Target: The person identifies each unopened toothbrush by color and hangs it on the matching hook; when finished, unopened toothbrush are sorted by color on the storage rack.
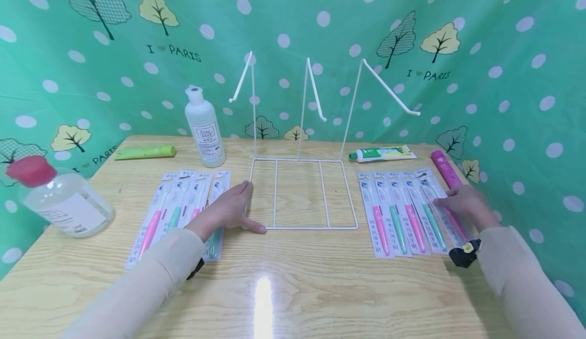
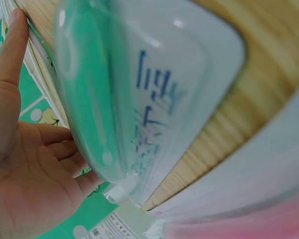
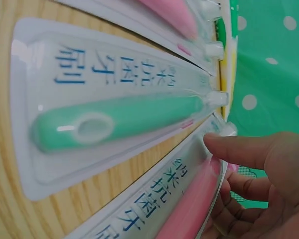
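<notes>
My left hand lies at the left side of a white wire rack, thumb and fingers spread and relaxed along its base. Next to that hand is a packaged toothbrush with a green handle, its upper part partly covered by the hand in the head view. At the right end of the right-hand row, my right hand pinches the edge of a packaged toothbrush with a pink handle, thumb on top and fingers at its side. Beside it lies a green-handled packaged toothbrush.
Three prongs rise from the rack's back. A white bottle and a green tube stand and lie back left; a red-capped bottle is far left. A toothpaste tube and a magenta tube lie right. A green curtain hangs behind.
</notes>
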Motion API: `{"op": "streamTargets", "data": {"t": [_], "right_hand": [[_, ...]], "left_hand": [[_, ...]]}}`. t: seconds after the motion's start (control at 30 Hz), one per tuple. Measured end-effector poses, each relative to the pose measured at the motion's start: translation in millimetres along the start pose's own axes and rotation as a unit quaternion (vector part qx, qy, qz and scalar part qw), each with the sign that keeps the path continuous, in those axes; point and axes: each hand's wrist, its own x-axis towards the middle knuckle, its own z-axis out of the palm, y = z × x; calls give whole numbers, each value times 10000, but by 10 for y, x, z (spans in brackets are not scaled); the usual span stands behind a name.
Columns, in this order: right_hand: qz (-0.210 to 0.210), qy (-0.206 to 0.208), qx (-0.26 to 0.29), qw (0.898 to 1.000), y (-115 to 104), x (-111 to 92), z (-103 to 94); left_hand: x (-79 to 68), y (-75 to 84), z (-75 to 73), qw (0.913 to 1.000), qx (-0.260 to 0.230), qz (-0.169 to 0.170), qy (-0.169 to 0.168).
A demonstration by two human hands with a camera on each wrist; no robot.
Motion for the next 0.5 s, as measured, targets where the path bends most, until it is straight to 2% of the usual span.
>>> {"op": "streamTargets", "data": {"t": [0.23,0.5], "right_hand": [[-277,169,193,9993,-6,-144,-68],[-1093,954,30,9894,-126,-350,-191]], "left_hand": [[-2,9,-1,10000,-15,-63,-61],[-7,15,-12,10000,-4,-14,-67]]}}
